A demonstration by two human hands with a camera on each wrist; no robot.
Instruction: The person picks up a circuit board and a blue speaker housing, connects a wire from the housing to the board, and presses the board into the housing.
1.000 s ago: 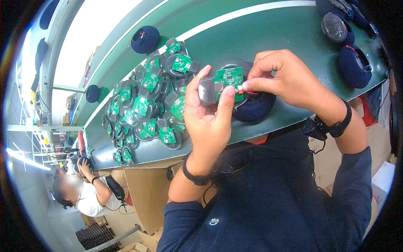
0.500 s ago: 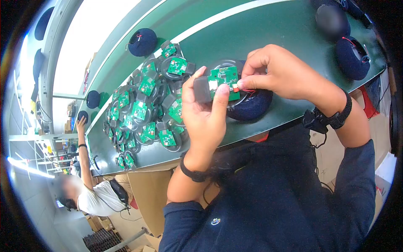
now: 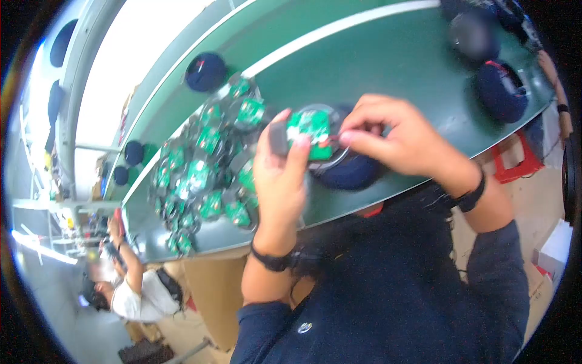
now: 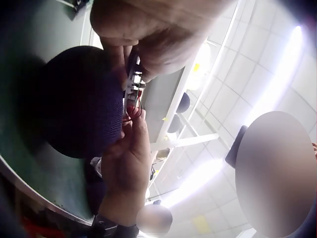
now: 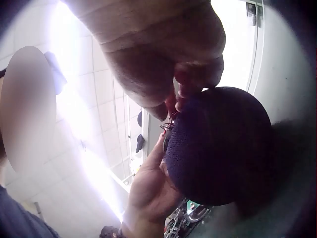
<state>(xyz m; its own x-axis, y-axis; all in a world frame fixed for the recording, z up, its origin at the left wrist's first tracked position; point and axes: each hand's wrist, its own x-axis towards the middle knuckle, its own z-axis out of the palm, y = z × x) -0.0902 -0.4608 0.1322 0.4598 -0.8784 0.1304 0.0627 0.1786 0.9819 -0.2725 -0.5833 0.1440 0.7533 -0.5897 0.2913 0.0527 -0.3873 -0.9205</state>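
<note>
My left hand (image 3: 280, 182) grips a green circuit board (image 3: 312, 130) with a dark block (image 3: 278, 138) at its left end, thumb lying over the board's face. A round disc shows behind the board. With thumb and forefinger, my right hand (image 3: 397, 136) pinches thin red wires (image 4: 132, 115) beside the board's right edge. Just beneath both hands sits a dark blue fabric-covered ball-shaped housing (image 3: 350, 173); in the right wrist view this housing (image 5: 223, 148) hides part of the left hand. Motion blurs the board in the head view.
To the left, a heap of discs with green boards (image 3: 209, 170) covers the green table (image 3: 364, 54). More dark blue housings stand at the far left (image 3: 205, 71) and at the right (image 3: 501, 91). Another person in a white shirt (image 3: 142, 297) works at the table's far end.
Both hands and the board have shifted left and slightly down in the head view. The right fingertips are now a little farther from the board's edge. The other person's raised arm has come down.
</note>
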